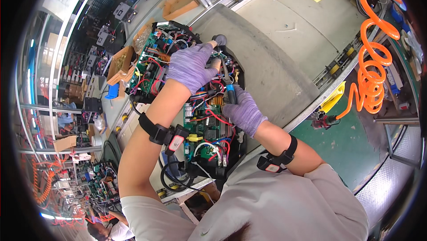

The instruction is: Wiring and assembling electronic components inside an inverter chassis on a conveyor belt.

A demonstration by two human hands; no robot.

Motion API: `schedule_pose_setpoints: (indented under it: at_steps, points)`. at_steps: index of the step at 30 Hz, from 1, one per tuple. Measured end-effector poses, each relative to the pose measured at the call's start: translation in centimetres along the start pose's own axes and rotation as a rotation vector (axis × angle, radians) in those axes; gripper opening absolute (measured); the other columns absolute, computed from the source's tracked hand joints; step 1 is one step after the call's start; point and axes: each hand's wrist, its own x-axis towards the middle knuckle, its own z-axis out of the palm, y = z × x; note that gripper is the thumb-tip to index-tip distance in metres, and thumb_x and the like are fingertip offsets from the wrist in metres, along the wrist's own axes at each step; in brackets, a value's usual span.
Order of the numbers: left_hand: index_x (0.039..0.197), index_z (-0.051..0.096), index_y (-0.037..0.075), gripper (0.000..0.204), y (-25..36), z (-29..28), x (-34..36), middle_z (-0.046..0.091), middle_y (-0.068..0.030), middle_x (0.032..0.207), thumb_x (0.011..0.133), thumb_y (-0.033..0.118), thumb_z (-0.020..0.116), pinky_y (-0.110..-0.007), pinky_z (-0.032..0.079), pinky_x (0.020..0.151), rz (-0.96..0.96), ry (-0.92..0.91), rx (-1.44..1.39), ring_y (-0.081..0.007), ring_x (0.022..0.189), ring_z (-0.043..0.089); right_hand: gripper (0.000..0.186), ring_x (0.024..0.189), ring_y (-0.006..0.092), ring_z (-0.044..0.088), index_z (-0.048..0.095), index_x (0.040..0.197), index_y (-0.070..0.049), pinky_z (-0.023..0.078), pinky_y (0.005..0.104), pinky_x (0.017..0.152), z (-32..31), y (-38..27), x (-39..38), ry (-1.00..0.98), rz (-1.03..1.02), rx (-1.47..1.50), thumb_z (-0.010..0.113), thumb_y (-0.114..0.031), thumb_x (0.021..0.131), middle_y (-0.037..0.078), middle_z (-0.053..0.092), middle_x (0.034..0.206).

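Through the head camera I had the open electronic unit (205, 127) squarely in front of the person, its green boards and loose coloured wires facing up. It lay on the bench (291, 16), its upper right part against a dark grey mat (271, 70). I judged that the open side was left uppermost so that both hands could get down among the wiring.

The left hand (190, 66), in a purple glove, came over the top of the unit, palm down, with thumb and forefinger parted near the tool's metal end. I took it to be steadying the parts there, though I could not tell whether the fingertips pinched anything, since the glove hid what lay underneath. The right hand (245, 110), gloved alike, was closed round a blue-handled tool (230, 93), its metal end slanting up toward the left thumb. That low grip on the handle probably left the working end clear of the knuckles; the exact tip was too small for me to make out.

So the unit lay under the left hand and to the left of the right one, with much of its wiring spread between and below them. Beyond its left side stood a cardboard box (119, 64) of small parts, presumably placed there for easy reach.
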Motion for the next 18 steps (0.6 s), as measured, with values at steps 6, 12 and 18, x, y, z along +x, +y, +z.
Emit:
schedule_pose_setpoints:
  at_steps: [6, 12, 18]
  points:
    - [0.114, 0.063, 0.012, 0.044, 0.1, 0.5, -0.2, 0.068, -0.0146, 0.098, 0.075, 0.032, 0.071, -0.038, 0.054, 0.073, 0.022, 0.057, 0.039, -0.0303, 0.082, 0.067, 0.063, 0.072, 0.0133, 0.054, 0.039, 0.134, 0.004, 0.047, 0.0288, 0.062, -0.9, -1.1, -0.6, -0.029, 0.053, 0.043, 0.061, -0.002, 0.075, 0.007, 0.057, 0.089]
    - [0.113, 0.063, 0.010, 0.045, 0.4, 0.5, -0.2, 0.068, -0.0155, 0.097, 0.075, 0.032, 0.071, -0.039, 0.054, 0.073, -0.001, 0.059, 0.034, -0.0304, 0.081, 0.067, 0.065, 0.071, 0.0144, 0.054, 0.039, 0.134, 0.004, 0.048, 0.0289, 0.062, -0.3, -1.5, -0.5, 0.063, 0.017, -0.196, 0.061, -0.005, 0.074, 0.007, 0.058, 0.087]
    - [0.112, 0.064, 0.011, 0.044, 0.5, 0.0, 0.0, 0.069, -0.0149, 0.092, 0.076, 0.034, 0.070, -0.039, 0.053, 0.073, -0.041, 0.012, 0.037, -0.0303, 0.080, 0.067, 0.054, 0.067, 0.0162, 0.056, 0.050, 0.124, -0.001, 0.049, 0.0319, 0.061, -2.7, -0.2, 0.2, -0.111, 0.042, 0.137, 0.065, -0.008, 0.073, 0.009, 0.059, 0.081]
